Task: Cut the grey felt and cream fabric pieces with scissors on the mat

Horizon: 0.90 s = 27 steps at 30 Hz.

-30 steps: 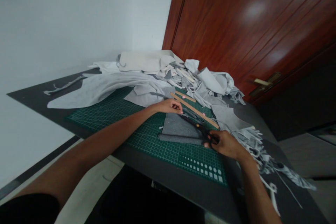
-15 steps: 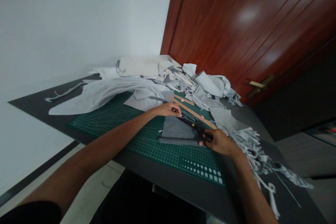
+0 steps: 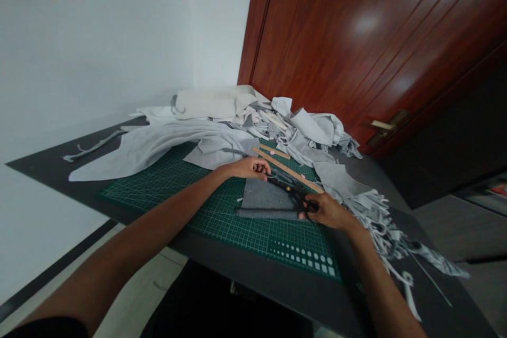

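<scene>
Head view, the only one: your R hand (image 3: 329, 212) has its fingers wrapped round the handles of the black scissors (image 3: 290, 190), which sit over the grey cloth (image 3: 263, 195), tips angled toward your L hand (image 3: 249, 167). Can't tell if the blades are apart. L fingers are curled in by the tips; too small to make out whether they're pinching anything. Grey cloth lies on the green mat (image 3: 222, 216), approx. mid-table, w/ a fold (image 3: 265, 213) along its near edge.

Main risk, I'd say: a nicked L fingertip, b/c the tips are right by it. Next: the dark strips (image 3: 301, 184) lie just beyond the scissors, so a blade drifting that way could snag or cut one by mistake. The long wood strip (image 3: 288, 170) is near too; a bump could shift it. Also, grey cloth looks loose on the mat, no weight on it that I can see, so a tug could skew it & leave a crooked edge. Scraps (image 3: 380, 222) sit close to your R forearm (image 3: 376, 269); a wide elbow swing might drag some along.
</scene>
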Motion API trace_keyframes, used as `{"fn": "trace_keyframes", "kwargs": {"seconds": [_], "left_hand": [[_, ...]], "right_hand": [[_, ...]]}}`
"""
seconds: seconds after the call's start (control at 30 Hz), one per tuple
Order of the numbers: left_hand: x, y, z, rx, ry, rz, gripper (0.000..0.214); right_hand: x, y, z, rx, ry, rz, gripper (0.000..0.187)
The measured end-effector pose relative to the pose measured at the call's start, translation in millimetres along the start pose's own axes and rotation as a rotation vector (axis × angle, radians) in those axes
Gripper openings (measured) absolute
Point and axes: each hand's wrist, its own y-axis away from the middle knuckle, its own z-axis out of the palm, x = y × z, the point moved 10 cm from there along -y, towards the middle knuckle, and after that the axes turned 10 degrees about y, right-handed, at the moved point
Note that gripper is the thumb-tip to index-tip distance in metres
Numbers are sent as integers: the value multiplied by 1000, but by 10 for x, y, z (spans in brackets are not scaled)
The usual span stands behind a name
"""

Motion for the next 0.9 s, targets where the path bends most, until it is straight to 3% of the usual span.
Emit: {"fn": "trace_keyframes", "kwargs": {"seconds": [0.1, 0.27, 0.43, 0.9], "left_hand": [[16, 41, 25, -45, -30, -16, 54], [54, 112, -16, -83, -18, -7, 35], [-15, 159, -116, -83, 70, -54, 32], [-146, 162, -247, 46, 184, -85, 32]], "right_hand": [[19, -14, 25, -4, -35, 1, 29], [46, -45, 49, -23, -101, -6, 30], [111, -76, 63, -21, -108, -22, 34], [113, -83, -6, -9, -74, -29, 37]]}}
